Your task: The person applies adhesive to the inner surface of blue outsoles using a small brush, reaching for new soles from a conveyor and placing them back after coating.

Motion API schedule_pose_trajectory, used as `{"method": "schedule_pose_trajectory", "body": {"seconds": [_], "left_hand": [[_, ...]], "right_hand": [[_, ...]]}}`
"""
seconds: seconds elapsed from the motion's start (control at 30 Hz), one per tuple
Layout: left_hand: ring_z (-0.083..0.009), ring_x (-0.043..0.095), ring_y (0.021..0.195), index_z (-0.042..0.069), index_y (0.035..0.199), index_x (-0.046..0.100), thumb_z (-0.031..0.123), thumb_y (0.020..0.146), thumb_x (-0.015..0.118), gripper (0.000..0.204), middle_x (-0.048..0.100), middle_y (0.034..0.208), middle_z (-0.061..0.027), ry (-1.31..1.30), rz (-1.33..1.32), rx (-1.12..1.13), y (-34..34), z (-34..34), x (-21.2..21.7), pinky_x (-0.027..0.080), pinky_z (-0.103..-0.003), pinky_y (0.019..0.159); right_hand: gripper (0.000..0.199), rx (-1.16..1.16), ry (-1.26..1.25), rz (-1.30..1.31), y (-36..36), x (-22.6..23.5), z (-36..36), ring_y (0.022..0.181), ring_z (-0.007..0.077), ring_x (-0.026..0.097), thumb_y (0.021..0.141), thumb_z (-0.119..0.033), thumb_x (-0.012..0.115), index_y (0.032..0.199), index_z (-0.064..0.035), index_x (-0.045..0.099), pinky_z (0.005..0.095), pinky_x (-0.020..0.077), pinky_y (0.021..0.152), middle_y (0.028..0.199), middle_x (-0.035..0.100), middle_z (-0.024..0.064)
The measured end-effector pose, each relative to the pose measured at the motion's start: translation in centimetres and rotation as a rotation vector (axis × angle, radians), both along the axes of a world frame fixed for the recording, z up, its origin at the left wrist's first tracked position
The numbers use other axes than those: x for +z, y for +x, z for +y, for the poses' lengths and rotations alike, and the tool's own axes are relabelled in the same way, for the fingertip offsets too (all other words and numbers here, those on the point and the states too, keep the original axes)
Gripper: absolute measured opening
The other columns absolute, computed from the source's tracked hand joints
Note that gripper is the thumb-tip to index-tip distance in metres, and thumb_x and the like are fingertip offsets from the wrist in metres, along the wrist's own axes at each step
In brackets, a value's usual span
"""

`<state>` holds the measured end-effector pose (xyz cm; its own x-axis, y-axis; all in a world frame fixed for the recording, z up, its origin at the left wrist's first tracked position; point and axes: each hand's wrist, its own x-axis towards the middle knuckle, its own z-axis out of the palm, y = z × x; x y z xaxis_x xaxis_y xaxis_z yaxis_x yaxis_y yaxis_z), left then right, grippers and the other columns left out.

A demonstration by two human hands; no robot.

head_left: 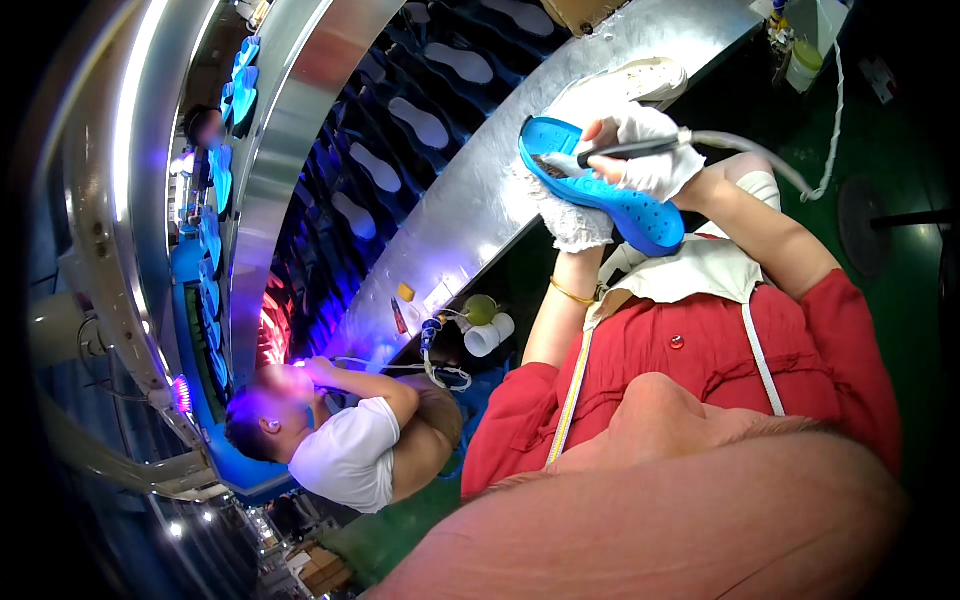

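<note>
A blue perforated clog [641, 213] is tilted over my lap, with its open heel toward the metal ledge. My left hand [578, 226], in a white glove, grips it from below; most of its fingers are hidden by the clog. In my right hand [660, 160], also gloved, is a slim black-handled brush [632, 150] with a clear hose [752, 147] running from its back end. The brush tip reaches into the clog's opening, over the insole. Just beyond, a white clog [640, 84] lies at the ledge.
The metal ledge [440, 225] runs beside a dark conveyor carrying several pale soles [417, 123]. Blue shoe parts [220, 175] line a farther rack. A co-worker in a white shirt [345, 455] sits at left. White cups [485, 338] and tubing hang near the ledge; a pedestal stands right.
</note>
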<state>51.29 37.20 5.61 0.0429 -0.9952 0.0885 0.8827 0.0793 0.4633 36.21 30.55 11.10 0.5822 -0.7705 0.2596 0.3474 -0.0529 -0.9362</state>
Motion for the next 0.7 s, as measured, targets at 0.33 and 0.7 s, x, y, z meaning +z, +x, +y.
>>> {"method": "schedule_pose_trajectory", "body": {"seconds": [0.33,0.7], "left_hand": [[-0.0282,0.052,0.108,0.007,0.127,0.045,0.073,0.081,0.035,0.081,0.052,0.123,-0.0131,0.407,-0.329,0.244,-0.4,0.0,4.0,0.041,-0.042,0.096],[-0.0272,0.050,0.111,0.010,0.135,0.035,0.077,0.077,0.031,0.089,0.048,0.127,-0.0119,0.422,-0.299,-0.157,-0.2,3.3,3.8,0.039,-0.040,0.098]], "right_hand": [[0.018,0.021,-0.065,-0.056,-0.9,-1.6,1.3,0.075,0.0168,0.059,0.073,-0.003,0.069,0.088,-0.0027,0.060,0.0275,0.0479,0.069,0.082,0.061,0.0072],[0.009,0.078,0.190,0.041,-3.9,-3.6,2.0,0.072,0.0115,0.058,0.078,0.000,0.063,0.085,-0.0022,0.058,0.0251,0.0490,0.065,0.087,0.063,0.0079]]}}
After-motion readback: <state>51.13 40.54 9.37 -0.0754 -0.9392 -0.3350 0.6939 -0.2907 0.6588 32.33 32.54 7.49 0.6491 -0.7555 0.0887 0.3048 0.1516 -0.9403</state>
